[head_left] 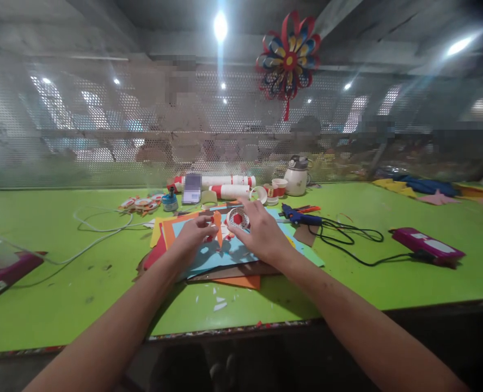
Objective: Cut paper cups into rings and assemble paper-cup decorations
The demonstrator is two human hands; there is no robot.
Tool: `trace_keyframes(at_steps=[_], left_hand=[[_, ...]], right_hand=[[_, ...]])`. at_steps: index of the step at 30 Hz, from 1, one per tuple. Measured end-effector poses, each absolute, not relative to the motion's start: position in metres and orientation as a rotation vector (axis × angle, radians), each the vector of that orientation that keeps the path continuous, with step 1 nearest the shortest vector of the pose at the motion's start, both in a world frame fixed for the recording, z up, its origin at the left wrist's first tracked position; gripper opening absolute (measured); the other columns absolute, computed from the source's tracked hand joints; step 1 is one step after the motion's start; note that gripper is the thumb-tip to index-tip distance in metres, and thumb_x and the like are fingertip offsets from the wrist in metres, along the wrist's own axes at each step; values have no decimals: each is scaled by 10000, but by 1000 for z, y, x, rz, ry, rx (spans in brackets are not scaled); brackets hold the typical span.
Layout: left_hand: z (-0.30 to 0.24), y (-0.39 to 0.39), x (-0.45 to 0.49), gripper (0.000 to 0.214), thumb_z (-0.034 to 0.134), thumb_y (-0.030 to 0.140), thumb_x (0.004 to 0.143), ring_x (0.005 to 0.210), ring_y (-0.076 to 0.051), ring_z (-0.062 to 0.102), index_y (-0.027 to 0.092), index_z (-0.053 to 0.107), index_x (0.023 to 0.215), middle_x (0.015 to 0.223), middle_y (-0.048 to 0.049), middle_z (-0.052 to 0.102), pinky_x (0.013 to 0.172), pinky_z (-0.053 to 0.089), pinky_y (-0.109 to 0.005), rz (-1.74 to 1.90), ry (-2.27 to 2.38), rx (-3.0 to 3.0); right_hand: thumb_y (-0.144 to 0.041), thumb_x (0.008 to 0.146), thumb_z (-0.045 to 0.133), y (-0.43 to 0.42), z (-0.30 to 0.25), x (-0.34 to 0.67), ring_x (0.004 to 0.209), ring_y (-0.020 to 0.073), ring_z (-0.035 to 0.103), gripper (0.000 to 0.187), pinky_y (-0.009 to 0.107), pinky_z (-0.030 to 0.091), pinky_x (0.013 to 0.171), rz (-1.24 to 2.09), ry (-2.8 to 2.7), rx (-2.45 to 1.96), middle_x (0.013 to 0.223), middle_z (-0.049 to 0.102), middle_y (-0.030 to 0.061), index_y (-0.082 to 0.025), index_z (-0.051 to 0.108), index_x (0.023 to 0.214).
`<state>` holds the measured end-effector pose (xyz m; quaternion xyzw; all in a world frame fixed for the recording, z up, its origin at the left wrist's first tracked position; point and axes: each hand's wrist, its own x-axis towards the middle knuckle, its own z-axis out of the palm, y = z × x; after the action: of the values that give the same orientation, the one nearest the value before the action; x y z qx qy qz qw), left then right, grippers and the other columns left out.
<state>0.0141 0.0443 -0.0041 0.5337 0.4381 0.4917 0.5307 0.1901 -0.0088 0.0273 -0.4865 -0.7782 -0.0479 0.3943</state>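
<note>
Right grip point(261, 234) round face-up paper disc point(238, 219)

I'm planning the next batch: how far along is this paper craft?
Already done, it seems: small round paper pieces lie back left. In hand: right hand holds a red-and-white paper ring, left hand pinches an orange piece. To do: the coloured sheets underneath look mostly whole; the glue gun lies untouched.

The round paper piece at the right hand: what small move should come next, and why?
Probably bring the orange strip to the round paper piece: the left hand pinches the strip beside it, while the right hand steadies the piece over the blue sheet.
</note>
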Motion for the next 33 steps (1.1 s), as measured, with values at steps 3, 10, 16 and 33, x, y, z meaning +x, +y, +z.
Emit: trace_keyframes(at_steps=[3, 10, 16, 33], left_hand=[[-4, 44, 14, 341, 751, 253, 533, 506, -84, 434, 126, 629, 825, 598, 32, 517, 487, 347, -224, 1141, 1028, 1295], [-3, 43, 14, 331, 725, 237, 532, 496, -82, 429, 123, 618, 824, 587, 34, 520, 478, 336, -221, 1127, 1033, 1311], [-4, 43, 14, 340, 702, 205, 541, 517, -98, 467, 129, 615, 862, 630, 17, 561, 503, 364, -238, 1134, 1015, 1316], [-4, 44, 13, 326, 690, 233, 570, 510, -95, 441, 125, 625, 870, 605, 21, 544, 505, 340, -238, 1134, 1002, 1373]], right_hand=[[-315, 818, 626, -7, 25, 190, 990, 272, 574, 585, 441, 491, 856, -86, -1941, -1218, 1147, 536, 131, -185, 384, 1334], [-358, 824, 617, -6, 24, 189, 980, 285, 581, 474, 444, 496, 850, -115, -1947, -1266, 1072, 550, 146, -104, 499, 1206], [-362, 827, 614, -5, 22, 187, 1000, 288, 578, 446, 448, 502, 841, -136, -1940, -1250, 1066, 556, 139, -119, 507, 1185], [-345, 787, 672, -1, 15, 187, 1053, 292, 563, 568, 444, 486, 884, -112, -1903, -1137, 1153, 570, 153, -138, 459, 1271]])
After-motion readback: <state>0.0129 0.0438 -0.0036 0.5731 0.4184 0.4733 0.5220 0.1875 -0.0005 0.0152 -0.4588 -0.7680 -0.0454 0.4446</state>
